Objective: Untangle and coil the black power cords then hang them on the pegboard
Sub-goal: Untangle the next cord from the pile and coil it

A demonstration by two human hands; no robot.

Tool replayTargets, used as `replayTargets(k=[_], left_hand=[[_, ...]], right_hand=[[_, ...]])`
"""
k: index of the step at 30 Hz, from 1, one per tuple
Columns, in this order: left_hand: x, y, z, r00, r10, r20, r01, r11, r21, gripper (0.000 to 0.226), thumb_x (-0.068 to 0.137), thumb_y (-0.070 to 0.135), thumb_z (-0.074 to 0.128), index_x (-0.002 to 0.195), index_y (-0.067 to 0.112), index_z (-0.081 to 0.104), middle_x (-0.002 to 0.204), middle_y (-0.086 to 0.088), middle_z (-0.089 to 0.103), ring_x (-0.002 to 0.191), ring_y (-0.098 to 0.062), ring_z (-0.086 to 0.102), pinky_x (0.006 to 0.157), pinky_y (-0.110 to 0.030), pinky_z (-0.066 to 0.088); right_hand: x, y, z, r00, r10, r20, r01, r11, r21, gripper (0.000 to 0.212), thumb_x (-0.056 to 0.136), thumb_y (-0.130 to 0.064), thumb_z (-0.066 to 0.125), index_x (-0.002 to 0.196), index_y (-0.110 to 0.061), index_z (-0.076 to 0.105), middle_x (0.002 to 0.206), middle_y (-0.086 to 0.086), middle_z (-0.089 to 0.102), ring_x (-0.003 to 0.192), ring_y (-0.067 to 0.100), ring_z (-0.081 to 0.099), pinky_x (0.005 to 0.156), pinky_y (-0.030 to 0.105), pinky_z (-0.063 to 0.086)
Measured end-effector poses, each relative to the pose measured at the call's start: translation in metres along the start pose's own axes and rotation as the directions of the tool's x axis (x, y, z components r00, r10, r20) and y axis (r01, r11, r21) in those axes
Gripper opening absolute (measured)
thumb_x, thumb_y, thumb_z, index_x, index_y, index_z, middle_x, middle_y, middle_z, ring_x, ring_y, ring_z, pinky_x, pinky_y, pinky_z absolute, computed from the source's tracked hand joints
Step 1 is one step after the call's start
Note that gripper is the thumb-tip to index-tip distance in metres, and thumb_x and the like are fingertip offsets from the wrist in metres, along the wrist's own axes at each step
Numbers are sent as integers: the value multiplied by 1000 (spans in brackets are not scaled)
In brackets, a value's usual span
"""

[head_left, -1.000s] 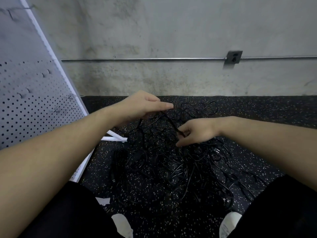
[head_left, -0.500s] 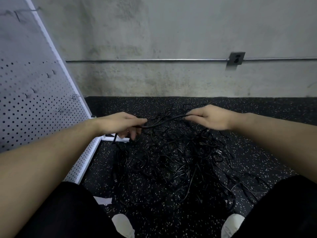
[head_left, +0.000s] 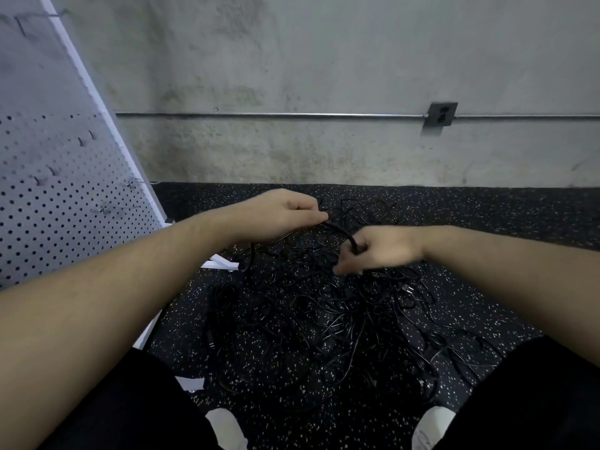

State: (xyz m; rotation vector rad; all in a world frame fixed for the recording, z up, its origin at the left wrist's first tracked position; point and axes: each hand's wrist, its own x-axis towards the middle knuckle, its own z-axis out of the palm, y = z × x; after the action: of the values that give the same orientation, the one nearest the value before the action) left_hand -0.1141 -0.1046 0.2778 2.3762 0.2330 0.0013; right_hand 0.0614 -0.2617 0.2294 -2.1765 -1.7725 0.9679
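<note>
A tangled heap of black power cords (head_left: 324, 319) lies on the speckled black floor between my legs. My left hand (head_left: 279, 216) pinches one black cord (head_left: 339, 229) above the heap's far side. That cord arcs down to my right hand (head_left: 380, 251), whose fingers curl round it just above the tangle. More cord hangs from under my left hand toward the floor. The white pegboard (head_left: 48, 196) leans at the left, with several bare metal hooks (head_left: 107, 207) sticking out.
A concrete wall with a metal conduit (head_left: 276, 115) and an outlet box (head_left: 441, 113) closes off the far side. The pegboard's white foot (head_left: 220, 263) reaches onto the floor beside the cords. My white shoes (head_left: 227, 430) show at the bottom.
My hands were spread apart with the cord stretched between them half a second ago. Now they have come close together, the right hand dropping lower and the cord forming a short arc.
</note>
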Motion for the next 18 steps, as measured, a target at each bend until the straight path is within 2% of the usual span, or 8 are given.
replayTargets(k=[4, 7, 8, 11, 12, 14, 16, 18], left_hand=[[-14, 3, -12, 997, 42, -62, -53, 983, -179, 57, 87, 59, 69, 57, 22, 39, 52, 9, 28, 46, -9, 24, 46, -21, 21], [-17, -6, -19, 989, 31, -144, -67, 965, -254, 60, 84, 57, 72, 54, 20, 36, 50, 7, 25, 45, -11, 20, 44, -17, 20], [-18, -10, -20, 988, 8, -152, -44, 971, -236, 63, 86, 56, 73, 54, 17, 36, 49, 7, 24, 45, -12, 19, 44, -17, 21], [-18, -31, -19, 987, -118, -108, 113, 992, -57, 58, 88, 53, 70, 56, 16, 40, 49, 5, 30, 44, -12, 24, 45, -21, 28], [-17, -40, -18, 982, -173, -72, 175, 984, 31, 55, 90, 53, 69, 58, 16, 43, 50, 3, 36, 44, -12, 29, 47, -23, 33], [-18, -56, -13, 962, -273, 17, 268, 954, 136, 42, 94, 48, 67, 71, 14, 59, 59, -3, 60, 51, -12, 48, 55, -29, 49], [-17, -61, -5, 943, -316, 107, 315, 949, 23, 22, 102, 41, 59, 102, 21, 69, 82, -4, 77, 68, -19, 67, 76, -38, 60], [-13, -51, 5, 937, -315, 153, 340, 923, -181, 25, 108, 39, 45, 119, 27, 63, 97, -6, 79, 82, -26, 73, 82, -38, 58]], right_hand=[[-4, 29, 3, 997, 77, 21, -77, 997, 13, 37, 93, -55, 65, 77, -23, 58, 77, -9, 60, 71, 8, 56, 81, 34, 45], [-11, 34, -4, 993, 109, -42, -101, 983, 154, 44, 90, -65, 57, 87, -24, 73, 105, -16, 72, 105, 2, 61, 105, 38, 37], [-13, 35, -6, 991, 121, -64, -107, 977, 186, 52, 87, -70, 54, 86, -22, 73, 102, -18, 72, 104, -2, 60, 105, 38, 34], [-17, 37, -10, 978, 139, -158, -102, 970, 223, 67, 79, -86, 50, 65, -21, 52, 63, -11, 56, 59, 5, 51, 86, 32, 40], [-19, 34, -11, 969, 142, -200, -94, 968, 234, 67, 81, -86, 48, 62, -22, 43, 57, -9, 46, 53, 9, 42, 81, 30, 41], [-20, 23, -16, 942, 135, -308, -67, 973, 221, 60, 92, -71, 44, 61, -22, 33, 52, -10, 34, 46, 10, 33, 85, 29, 43], [-18, 4, -23, 899, 91, -428, -22, 986, 165, 56, 99, -61, 44, 61, -21, 34, 50, -11, 32, 43, 7, 31, 78, 30, 46], [-12, -13, -27, 863, 12, -504, 33, 996, 80, 55, 100, -58, 45, 62, -20, 37, 53, -8, 36, 44, 6, 34, 62, 30, 41]])
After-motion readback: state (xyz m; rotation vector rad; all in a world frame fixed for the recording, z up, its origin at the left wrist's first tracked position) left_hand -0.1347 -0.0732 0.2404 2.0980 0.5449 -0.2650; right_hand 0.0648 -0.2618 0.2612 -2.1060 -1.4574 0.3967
